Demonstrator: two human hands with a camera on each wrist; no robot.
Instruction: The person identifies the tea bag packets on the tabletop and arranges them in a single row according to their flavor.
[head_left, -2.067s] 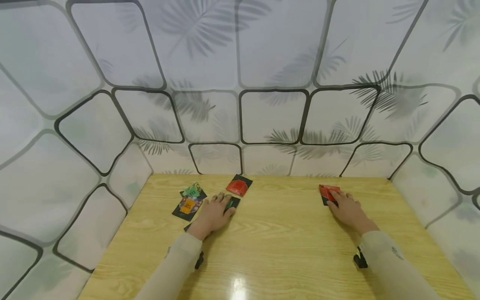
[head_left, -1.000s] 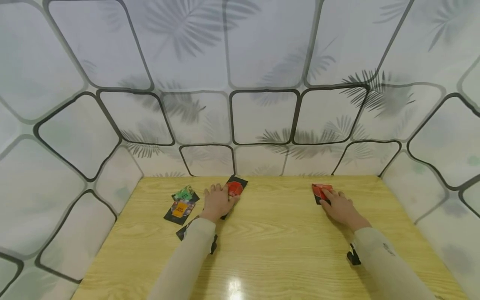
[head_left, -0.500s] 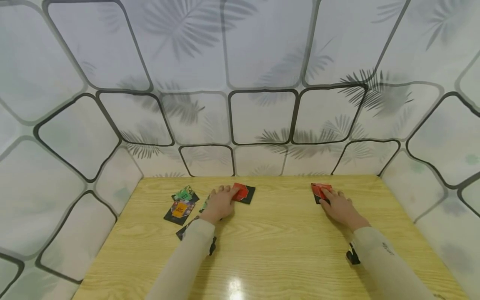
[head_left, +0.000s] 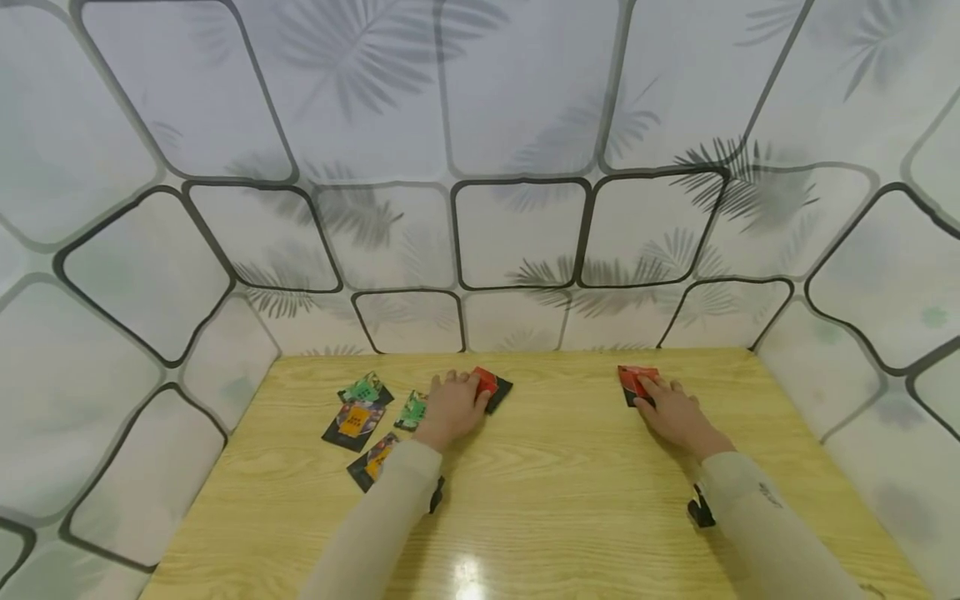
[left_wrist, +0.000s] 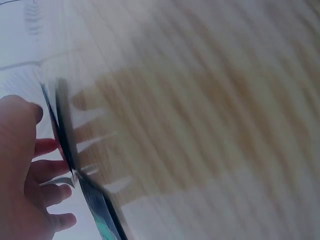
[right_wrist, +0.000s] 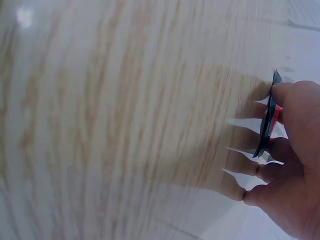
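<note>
My left hand (head_left: 451,407) rests on a small flat black-and-red packet (head_left: 500,390) near the table's back edge, covering its left part. In the left wrist view the index fingertip touches that packet, while the thumb stands a little off it. Farther right, my right hand (head_left: 678,419) lies with its fingers on another black-and-red packet (head_left: 632,376). Its thumb touches the near edge, as the right wrist view shows. Close to the left hand are a green-labelled packet (head_left: 410,410), partly hidden by it, and an orange-labelled one (head_left: 367,465), partly behind the sleeve.
At the far left of the wooden table (head_left: 555,500), a second green-labelled packet (head_left: 364,390) is overlapped by or touches an orange-labelled one (head_left: 352,425). A patterned wall covering (head_left: 525,233) closes off the back and both sides. Black wrist devices sit under both cuffs.
The left hand has moved off the green-labelled packet onto the red one. That red packet has turned and shifted slightly right and nearer. The right hand and its packet have stayed nearly still.
</note>
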